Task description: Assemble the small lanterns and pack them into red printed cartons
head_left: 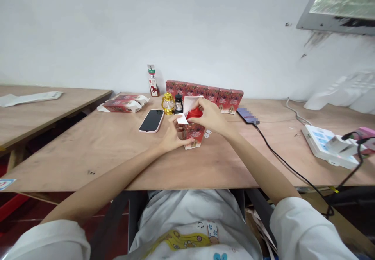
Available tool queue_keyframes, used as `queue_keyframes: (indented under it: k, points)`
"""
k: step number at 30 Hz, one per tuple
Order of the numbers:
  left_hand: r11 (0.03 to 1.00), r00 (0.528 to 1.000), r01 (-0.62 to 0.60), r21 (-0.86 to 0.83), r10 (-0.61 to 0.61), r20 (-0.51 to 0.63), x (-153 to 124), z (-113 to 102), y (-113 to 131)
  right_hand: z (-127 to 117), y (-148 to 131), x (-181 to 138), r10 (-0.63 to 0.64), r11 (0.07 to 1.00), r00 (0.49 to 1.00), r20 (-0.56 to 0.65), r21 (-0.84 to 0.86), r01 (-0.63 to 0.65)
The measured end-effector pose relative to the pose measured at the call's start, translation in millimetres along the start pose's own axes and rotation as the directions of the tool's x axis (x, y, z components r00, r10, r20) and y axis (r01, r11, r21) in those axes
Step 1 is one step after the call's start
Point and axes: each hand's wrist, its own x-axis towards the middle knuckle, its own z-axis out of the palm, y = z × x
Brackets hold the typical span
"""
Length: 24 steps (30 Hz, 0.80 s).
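Observation:
My left hand point(172, 137) is wrapped around the lower part of a small red printed gift box point(195, 134), which stands upright on the table with its white top flaps raised. Over the open top, my right hand point(209, 115) grips a red lantern point(194, 113). Its lower part is hidden by the box and flaps, and my fingers cover some of the rest. Just behind the box stand a small gold lantern point(168, 103) and a black lantern point(178, 104). Tiny white paper tags point(207, 133) lie to the right of the box.
Closed red boxes point(212, 94) form a row near the wall. Flattened boxes point(123, 104) and a phone point(151, 120) lie to the left. On the right are another phone point(247, 115) on a black cable and a white power strip point(322, 144). A small bottle point(152, 85) stands behind.

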Motion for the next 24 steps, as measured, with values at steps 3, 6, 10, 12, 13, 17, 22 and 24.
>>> queue_keyframes:
  k: [3, 6, 10, 12, 13, 17, 22, 24]
  points:
    - [1.0, 0.999, -0.03, -0.003, 0.03, 0.017, 0.2, -0.5, 0.5, -1.5, 1.7, 1.2, -0.025, 0.999, 0.996, 0.082, -0.028, 0.027]
    - [0.999, 0.996, -0.053, -0.007, 0.054, 0.072, 1.3, -0.5, 3.1, -5.6, 3.8, -2.2, -0.081, 0.994, 0.985, 0.153, -0.057, 0.091]
    - [0.998, 0.99, -0.053, 0.038, 0.048, 0.135, 2.5, -2.2, 5.7, -3.8, 14.7, -4.4, -0.096, 0.983, 0.995, 0.008, 0.156, 0.094]
    - [0.993, 0.984, -0.08, 0.086, 0.065, 0.164, 3.1, -4.2, 6.4, 1.0, 25.6, -2.5, -0.02, 0.926, 0.986, -0.163, 0.369, 0.08]
    - [0.989, 0.982, -0.099, 0.109, 0.08, 0.173, 3.5, -5.3, 6.8, 3.8, 31.7, -1.1, 0.031, 0.882, 0.973, -0.231, 0.465, 0.082]
    - [0.979, 0.98, -0.143, 0.148, 0.119, 0.157, 5.1, -9.2, 10.2, 13.6, 50.7, 1.0, 0.178, 0.703, 0.967, -0.183, 0.711, 0.005]
    - [0.99, 0.988, -0.096, 0.105, 0.082, 0.129, 7.6, -12.7, 15.9, 18.6, 47.9, -5.4, 0.201, 0.552, 0.968, 0.151, 0.799, -0.239]
    - [0.995, 0.99, -0.058, 0.077, 0.048, 0.136, 9.0, -13.6, 18.3, 19.8, 42.8, -7.8, 0.194, 0.525, 0.956, 0.222, 0.799, -0.292]
